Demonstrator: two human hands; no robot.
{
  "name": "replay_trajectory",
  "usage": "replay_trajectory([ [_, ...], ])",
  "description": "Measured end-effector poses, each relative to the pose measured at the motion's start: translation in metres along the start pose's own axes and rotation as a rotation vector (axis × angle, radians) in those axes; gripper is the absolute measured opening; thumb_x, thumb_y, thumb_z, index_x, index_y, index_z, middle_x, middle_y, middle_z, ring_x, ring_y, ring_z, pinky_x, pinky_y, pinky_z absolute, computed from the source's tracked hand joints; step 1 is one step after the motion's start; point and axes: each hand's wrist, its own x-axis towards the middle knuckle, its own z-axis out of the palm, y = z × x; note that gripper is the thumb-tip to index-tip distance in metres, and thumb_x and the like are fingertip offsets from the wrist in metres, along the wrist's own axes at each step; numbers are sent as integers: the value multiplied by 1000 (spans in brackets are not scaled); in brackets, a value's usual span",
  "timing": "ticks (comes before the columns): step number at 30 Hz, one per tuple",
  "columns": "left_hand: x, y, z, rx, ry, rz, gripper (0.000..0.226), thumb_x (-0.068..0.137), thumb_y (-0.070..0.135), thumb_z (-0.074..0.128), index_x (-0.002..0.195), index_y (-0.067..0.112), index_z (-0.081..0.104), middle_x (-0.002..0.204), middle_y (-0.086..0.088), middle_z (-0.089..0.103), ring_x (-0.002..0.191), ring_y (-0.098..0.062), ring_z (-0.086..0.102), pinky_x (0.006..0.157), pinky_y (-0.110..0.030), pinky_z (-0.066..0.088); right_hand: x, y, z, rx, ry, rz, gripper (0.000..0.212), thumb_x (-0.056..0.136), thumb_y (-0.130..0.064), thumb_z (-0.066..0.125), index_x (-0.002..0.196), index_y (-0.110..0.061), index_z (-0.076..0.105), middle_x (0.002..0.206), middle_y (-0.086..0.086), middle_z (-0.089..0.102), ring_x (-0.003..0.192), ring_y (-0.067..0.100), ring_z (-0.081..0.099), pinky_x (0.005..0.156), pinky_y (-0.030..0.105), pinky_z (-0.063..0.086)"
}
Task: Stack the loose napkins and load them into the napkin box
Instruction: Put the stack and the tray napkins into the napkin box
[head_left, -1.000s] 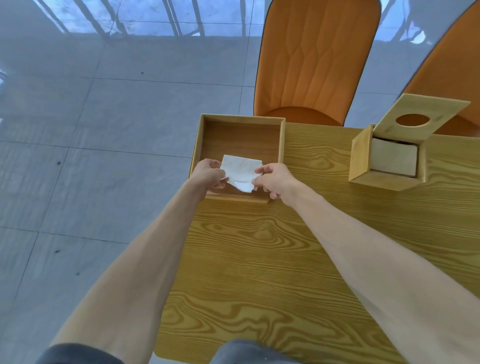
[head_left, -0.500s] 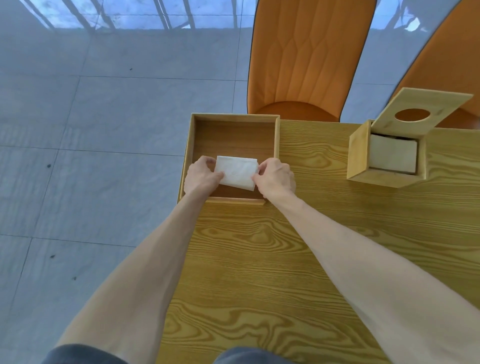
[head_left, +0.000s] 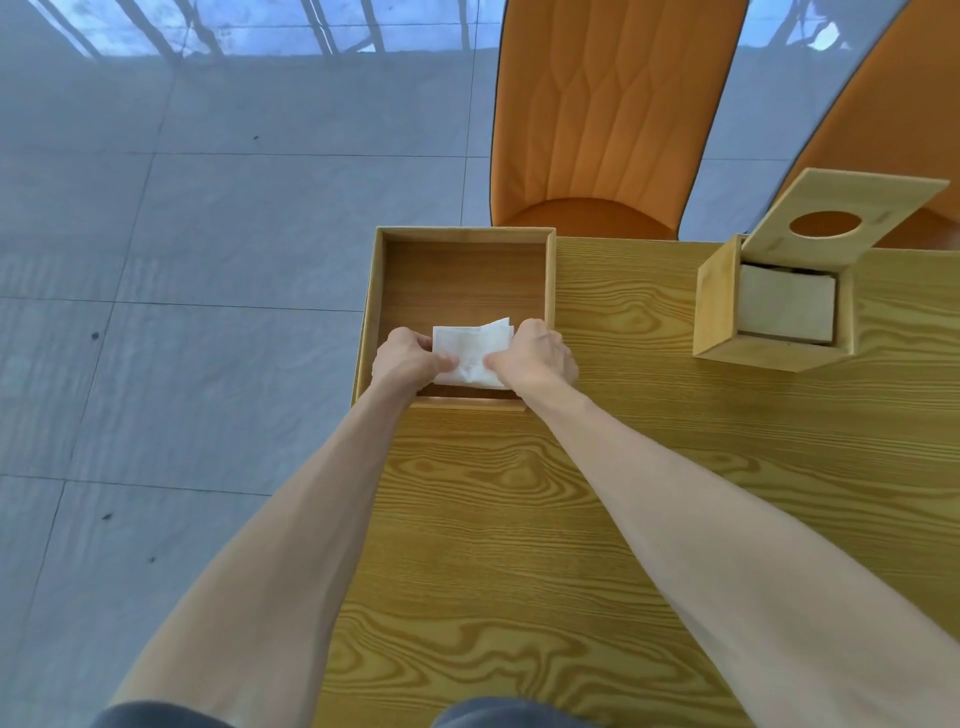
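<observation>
A white napkin stack (head_left: 471, 349) sits at the near end of an open wooden tray (head_left: 462, 236) on the table's far left corner. My left hand (head_left: 405, 359) grips its left edge and my right hand (head_left: 535, 358) grips its right edge, both thumbs pressing on top. The stack's top sheet is slightly crumpled at the far right corner. The wooden napkin box (head_left: 722, 306) stands to the right with its holed lid (head_left: 852, 213) raised, and pale napkins (head_left: 787, 306) show inside it.
The wood-grain table (head_left: 597, 493) spreads beneath my forearms; its left edge drops to a grey tiled floor (head_left: 182, 312). Two orange chairs (head_left: 613, 114) stand behind the table's far edge.
Both hands have closed in on the napkin stack, with thumbs now pressed on its top. The stack has stayed at the tray's near end, and its far right corner now sticks up.
</observation>
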Motion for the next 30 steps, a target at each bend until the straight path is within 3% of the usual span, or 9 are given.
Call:
replay_trajectory([
  [4,-3,-7,-5,-59,-42,55,41,81,20,79,116,9,62,107,-6,68,95,-19,62,78,-32,48,-4,2,4,34,1,-100,30,86,-24,66,114,-15,60,111,4,64,100,26,63,72,33,45],
  [7,-7,-10,-11,-130,-56,151,38,80,16,80,111,12,59,103,-4,66,93,-18,62,86,-33,51,-6,10,0,134,-5,-213,41,84,-22,71,120,-19,52,101,-1,61,94,23,62,74,34,48],
  [10,-12,-14,-17,-168,-62,262,40,77,8,81,107,14,55,104,-3,67,89,-16,66,84,-28,53,-7,18,-6,204,38,-376,51,80,-16,78,122,-21,50,99,-3,64,88,20,64,76,33,52],
  [14,-12,-25,-20,-83,-133,401,52,74,11,83,118,25,61,106,-1,71,97,-15,68,82,-31,57,-7,29,-8,15,42,-524,37,81,-20,76,116,-23,65,104,3,73,93,23,67,83,39,55],
  [19,-15,-27,-15,64,-155,398,26,79,17,80,101,29,72,91,5,73,90,-15,67,80,-31,54,-9,35,-6,-94,85,-585,29,85,-20,74,113,-23,69,100,2,75,91,23,68,80,36,54],
  [26,-37,-13,-13,-48,-102,487,15,83,26,77,97,28,73,87,12,72,82,-5,65,73,-25,49,-17,50,-26,15,209,-643,21,86,-17,72,106,-21,72,95,1,75,87,21,68,73,34,52],
  [30,-58,4,7,-9,-75,619,22,85,34,75,104,25,74,95,7,74,88,-11,67,76,-32,52,-27,85,-46,80,290,-614,21,86,-22,73,107,-23,72,98,0,75,91,21,67,76,33,51],
])
